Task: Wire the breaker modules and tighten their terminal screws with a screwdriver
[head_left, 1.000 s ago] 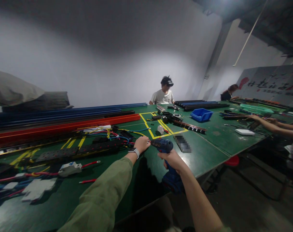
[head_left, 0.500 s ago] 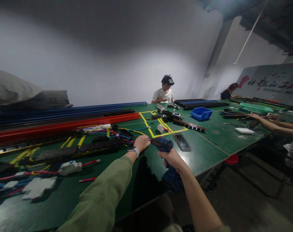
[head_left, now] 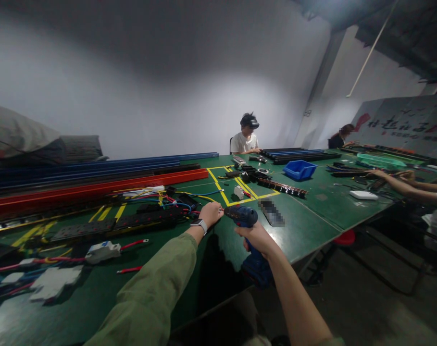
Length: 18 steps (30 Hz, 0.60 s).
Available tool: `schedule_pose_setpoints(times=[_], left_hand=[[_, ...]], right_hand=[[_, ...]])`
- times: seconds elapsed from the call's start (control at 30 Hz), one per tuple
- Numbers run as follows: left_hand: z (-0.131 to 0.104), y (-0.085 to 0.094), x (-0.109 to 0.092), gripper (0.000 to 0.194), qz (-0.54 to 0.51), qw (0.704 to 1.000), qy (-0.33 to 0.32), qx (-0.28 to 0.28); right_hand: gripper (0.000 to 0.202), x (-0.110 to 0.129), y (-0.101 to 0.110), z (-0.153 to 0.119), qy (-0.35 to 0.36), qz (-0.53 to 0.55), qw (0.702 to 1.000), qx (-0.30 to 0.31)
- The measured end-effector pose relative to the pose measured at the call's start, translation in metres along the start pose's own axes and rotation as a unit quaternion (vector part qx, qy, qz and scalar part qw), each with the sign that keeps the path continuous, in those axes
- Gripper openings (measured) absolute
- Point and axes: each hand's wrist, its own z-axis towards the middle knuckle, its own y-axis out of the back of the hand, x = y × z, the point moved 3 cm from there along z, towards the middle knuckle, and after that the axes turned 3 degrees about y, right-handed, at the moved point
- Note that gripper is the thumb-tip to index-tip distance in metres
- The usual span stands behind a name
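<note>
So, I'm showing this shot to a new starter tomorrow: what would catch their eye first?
Probably the blue drill in the right hand at centre, its tip meeting the closed left hand above the near edge of the green table. Next, the long red rail along the table's left side, with tangled wires in front of it. Further back, a blue bin stands right of a yellow-taped square.

One head cam, looks fwd & down along green table [head_left: 312, 226], hands close below.
</note>
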Motion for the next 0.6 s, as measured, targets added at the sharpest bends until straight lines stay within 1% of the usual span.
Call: schedule_pose_setpoints(times=[0.13,0.27,0.43,0.6], left_hand=[[0.0004,-0.0007,0.0007,0.025,0.002,1.000,-0.002,-0.010],[0.0006,-0.0009,0.0006,0.024,-0.002,1.000,-0.007,-0.006],[0.0000,0.0003,0.0002,0.027,-0.002,1.000,-0.004,-0.009],[-0.0001,0.0010,-0.0003,0.026,-0.002,1.000,-0.003,-0.001]], right_hand=[[0.016,0.0034,0.0005,-0.0025,-0.009,0.002,1.000,-0.015],[0.017,0.0036,-0.0005,-0.0021,-0.003,0.005,1.000,-0.002],[0.017,0.0020,0.0002,-0.0016,-0.007,0.014,1.000,-0.008],[0.017,-0.0003,-0.0005,0.0004,0.001,0.011,1.000,0.001]])
